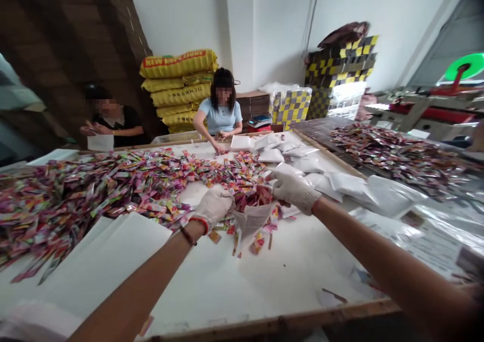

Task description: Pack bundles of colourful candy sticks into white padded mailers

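Note:
Both of my hands wear white knitted gloves with red cuffs. My left hand is closed on the left edge of a thin whitish plastic bag. My right hand is bent round the right edge of the same bag, fingers curled and partly spread. In the bag's mouth, between my hands, lie small reddish packets. A few loose packets rest on the white table just in front of the bag. Beyond my left hand spreads a large heap of small colourful packets.
White sheets lie at the left on the table. Filled white bags line the right side. Another packet heap is on the right-hand table. Two co-workers sit across, one in a light blue shirt reaching into packets.

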